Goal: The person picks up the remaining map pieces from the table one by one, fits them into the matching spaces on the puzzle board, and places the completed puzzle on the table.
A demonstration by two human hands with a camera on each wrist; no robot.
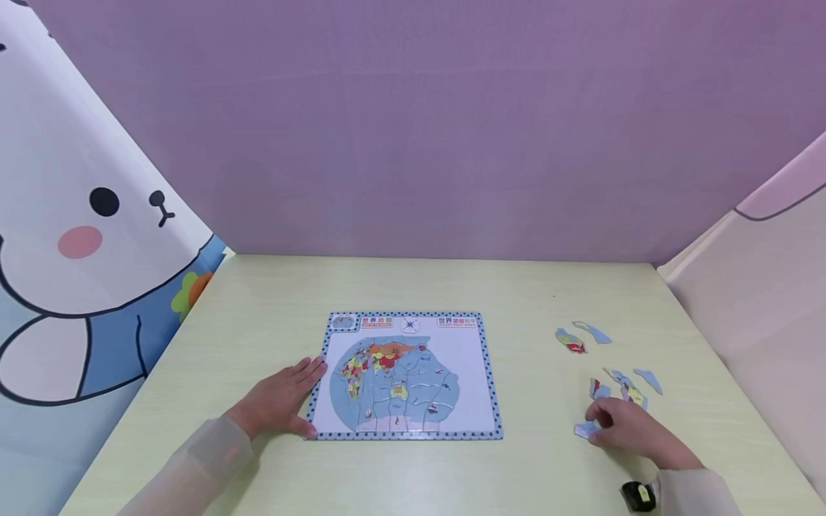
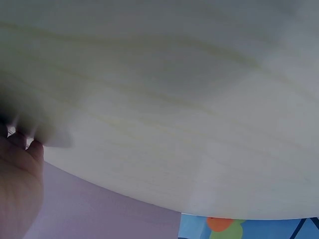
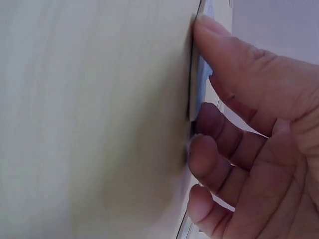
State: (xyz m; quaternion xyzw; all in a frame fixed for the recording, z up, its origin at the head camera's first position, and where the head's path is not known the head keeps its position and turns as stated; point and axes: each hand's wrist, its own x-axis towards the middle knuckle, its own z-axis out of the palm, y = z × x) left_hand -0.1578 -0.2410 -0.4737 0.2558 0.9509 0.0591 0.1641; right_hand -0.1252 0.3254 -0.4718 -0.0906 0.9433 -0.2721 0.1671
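Observation:
A world-map jigsaw board [image 1: 413, 376] with a blue dotted border lies flat on the table, its oval partly filled with joined pieces. My left hand [image 1: 277, 398] rests at the board's left edge with fingers extended and thumb at the lower left corner. In the left wrist view only part of that left hand [image 2: 20, 184] shows, at the left side. To the right of the board, my right hand [image 1: 629, 428] pinches a pale blue puzzle piece [image 1: 584, 429] low at the tabletop. The right wrist view shows the thumb [image 3: 224, 47] on this piece, the other fingers curled.
Several loose puzzle pieces lie beyond my right hand, among them a green and red piece [image 1: 571, 342], a blue piece [image 1: 649, 380] and a red and blue piece [image 1: 599, 389]. A black device [image 1: 639, 496] sits by the right wrist. A purple cloth wall [image 1: 445, 143] rises behind the table.

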